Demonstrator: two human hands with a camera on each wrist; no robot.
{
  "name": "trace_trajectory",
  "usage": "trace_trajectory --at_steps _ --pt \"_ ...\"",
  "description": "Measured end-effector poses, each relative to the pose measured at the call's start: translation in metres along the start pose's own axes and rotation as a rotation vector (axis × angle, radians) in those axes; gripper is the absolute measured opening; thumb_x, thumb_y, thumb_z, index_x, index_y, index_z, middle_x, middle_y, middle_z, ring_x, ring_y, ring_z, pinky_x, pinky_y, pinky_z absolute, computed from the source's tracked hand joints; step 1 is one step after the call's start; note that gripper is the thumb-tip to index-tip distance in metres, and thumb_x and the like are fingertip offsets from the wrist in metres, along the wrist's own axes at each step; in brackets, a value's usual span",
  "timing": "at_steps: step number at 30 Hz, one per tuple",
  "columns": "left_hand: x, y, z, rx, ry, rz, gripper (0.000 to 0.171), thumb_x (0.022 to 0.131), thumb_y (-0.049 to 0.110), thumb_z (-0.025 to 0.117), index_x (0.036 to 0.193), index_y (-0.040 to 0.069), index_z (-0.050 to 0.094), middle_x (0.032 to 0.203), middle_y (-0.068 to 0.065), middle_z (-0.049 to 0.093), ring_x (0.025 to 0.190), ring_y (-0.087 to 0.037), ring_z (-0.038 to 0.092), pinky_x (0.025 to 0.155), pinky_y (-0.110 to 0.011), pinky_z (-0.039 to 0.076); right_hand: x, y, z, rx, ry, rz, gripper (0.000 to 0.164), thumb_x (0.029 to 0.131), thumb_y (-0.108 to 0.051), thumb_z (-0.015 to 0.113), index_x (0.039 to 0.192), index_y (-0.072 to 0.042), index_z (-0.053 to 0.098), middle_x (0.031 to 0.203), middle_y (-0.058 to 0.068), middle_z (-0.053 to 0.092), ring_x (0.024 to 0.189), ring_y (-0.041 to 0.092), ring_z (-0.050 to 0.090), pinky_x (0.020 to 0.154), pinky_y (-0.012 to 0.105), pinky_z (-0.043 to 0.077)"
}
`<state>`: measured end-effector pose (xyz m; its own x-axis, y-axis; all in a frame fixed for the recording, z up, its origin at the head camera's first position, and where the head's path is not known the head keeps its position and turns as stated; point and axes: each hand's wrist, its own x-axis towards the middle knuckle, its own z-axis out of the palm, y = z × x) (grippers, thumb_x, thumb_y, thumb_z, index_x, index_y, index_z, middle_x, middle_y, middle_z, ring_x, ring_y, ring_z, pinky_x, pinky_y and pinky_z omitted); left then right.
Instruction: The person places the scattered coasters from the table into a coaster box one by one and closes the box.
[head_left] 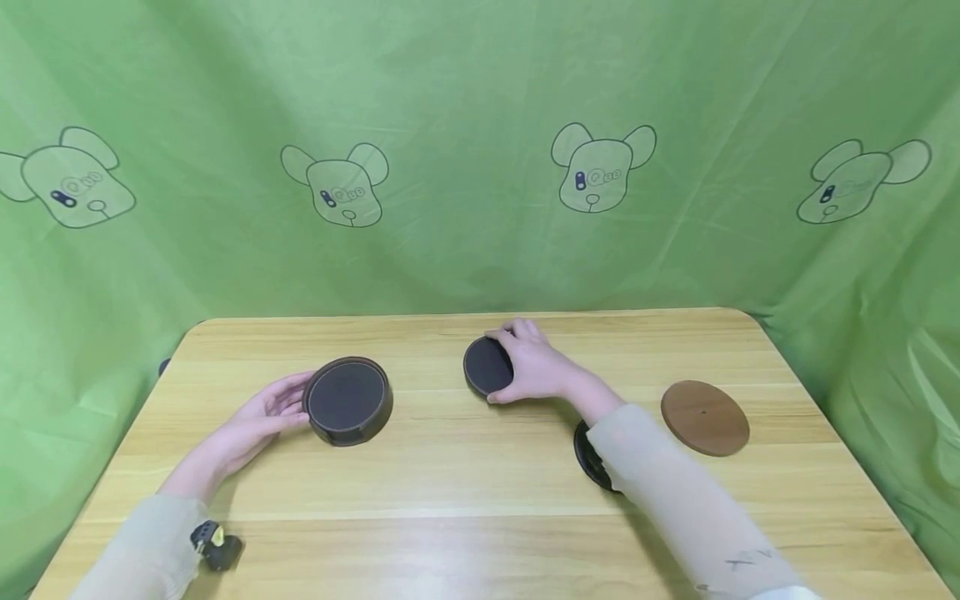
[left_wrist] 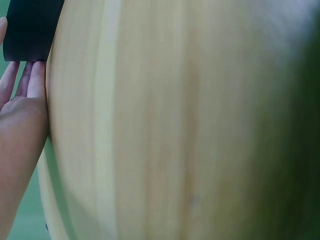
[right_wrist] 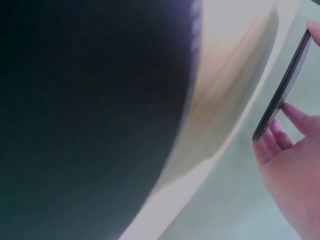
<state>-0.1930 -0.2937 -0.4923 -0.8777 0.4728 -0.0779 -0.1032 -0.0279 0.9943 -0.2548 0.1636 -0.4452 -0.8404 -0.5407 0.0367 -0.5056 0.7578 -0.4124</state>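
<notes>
On the left of the table in the head view stands a round black coaster holder [head_left: 349, 440], with a black coaster [head_left: 346, 395] lying level in its top. My left hand [head_left: 262, 422] holds its left side, the thumb toward the front and the fingers toward the back. The left wrist view shows the holder's dark wall [left_wrist: 31, 32] at the fingertips. Near the back middle, my right hand [head_left: 536, 367] grips a black round coaster [head_left: 483, 367] by its rim. Seen edge-on in the right wrist view, this coaster [right_wrist: 281, 90] has a layered dark edge between thumb and fingers.
A brown round coaster [head_left: 705, 417] lies at the right of the wooden table [head_left: 450, 492]. Another black coaster [head_left: 588, 457] is partly hidden under my right sleeve [head_left: 675, 492]. A green curtain [head_left: 480, 250] hangs behind the table. A small black device [head_left: 217, 546] is on my left cuff.
</notes>
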Motion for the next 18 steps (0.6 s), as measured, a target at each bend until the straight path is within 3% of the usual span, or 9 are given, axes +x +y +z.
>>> trace_trajectory --at_steps 18 --pt "0.000 0.001 0.000 0.001 0.004 0.002 0.074 0.101 -0.008 0.060 0.162 -0.012 0.019 0.140 0.023 0.060 0.127 0.006 0.061 0.110 -0.010 0.048 0.021 -0.036 0.015 0.023 -0.036 -0.061 0.103 0.069 -0.041 0.094 0.154 -0.003 0.050 0.147 0.022 0.047 0.135 0.038 0.041 0.116 0.057 0.044"
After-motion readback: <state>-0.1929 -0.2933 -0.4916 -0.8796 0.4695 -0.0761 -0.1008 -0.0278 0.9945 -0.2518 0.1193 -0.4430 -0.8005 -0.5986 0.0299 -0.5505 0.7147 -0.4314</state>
